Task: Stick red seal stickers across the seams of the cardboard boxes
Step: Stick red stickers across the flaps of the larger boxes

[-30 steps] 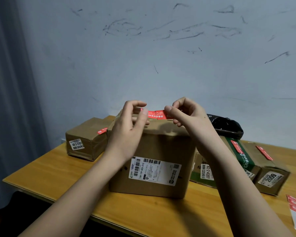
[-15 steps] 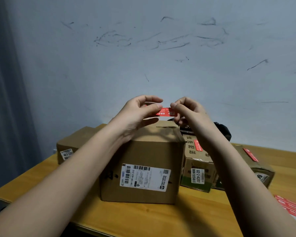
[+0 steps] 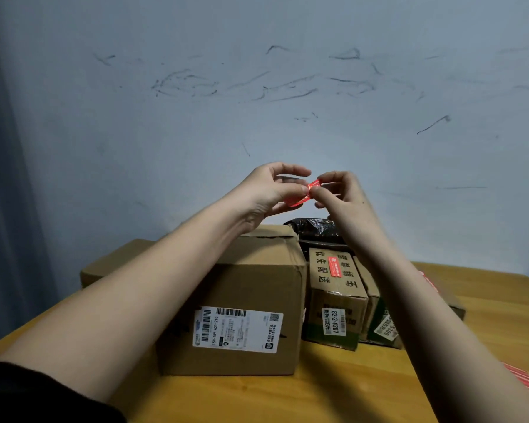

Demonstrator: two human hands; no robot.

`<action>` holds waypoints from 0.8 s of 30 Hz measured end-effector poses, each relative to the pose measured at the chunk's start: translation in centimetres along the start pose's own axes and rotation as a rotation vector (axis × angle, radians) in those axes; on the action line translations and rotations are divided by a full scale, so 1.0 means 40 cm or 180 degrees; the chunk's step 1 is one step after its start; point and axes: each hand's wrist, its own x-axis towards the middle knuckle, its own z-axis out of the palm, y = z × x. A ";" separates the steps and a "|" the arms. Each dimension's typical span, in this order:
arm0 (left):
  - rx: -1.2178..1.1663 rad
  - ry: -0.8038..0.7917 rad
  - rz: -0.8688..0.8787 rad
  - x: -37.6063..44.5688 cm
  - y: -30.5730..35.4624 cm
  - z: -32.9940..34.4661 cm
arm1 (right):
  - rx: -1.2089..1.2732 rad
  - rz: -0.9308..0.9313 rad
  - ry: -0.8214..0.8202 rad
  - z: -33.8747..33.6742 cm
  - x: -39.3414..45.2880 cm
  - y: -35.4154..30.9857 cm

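A red seal sticker (image 3: 303,195) is held in the air above the large cardboard box (image 3: 257,288), which stands in the middle of the table with a white shipping label on its front. My left hand (image 3: 269,190) pinches the sticker's left part and my right hand (image 3: 338,190) pinches its right end; the sticker looks bent between them. To the right stands a smaller box (image 3: 333,288) that carries a red seal sticker (image 3: 335,265) on its top.
A flat cardboard box (image 3: 116,264) lies behind my left forearm. A black plastic bag (image 3: 315,232) sits behind the boxes. Another box (image 3: 452,303) with a red sticker shows at the right, and a sheet of red stickers (image 3: 521,378) lies at the table's right edge.
Both hands have lifted the sticker higher above the large box and come closer together, so the sticker now bends instead of lying stretched flat. The view has shifted.
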 end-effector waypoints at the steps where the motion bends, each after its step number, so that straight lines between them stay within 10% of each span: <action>1: -0.0026 0.0008 -0.0025 0.006 -0.002 0.006 | -0.0048 -0.0036 -0.0004 -0.005 -0.001 0.004; 24: -0.0627 0.0090 -0.0276 0.085 -0.054 0.103 | -0.0569 -0.0030 0.0141 -0.072 0.070 0.090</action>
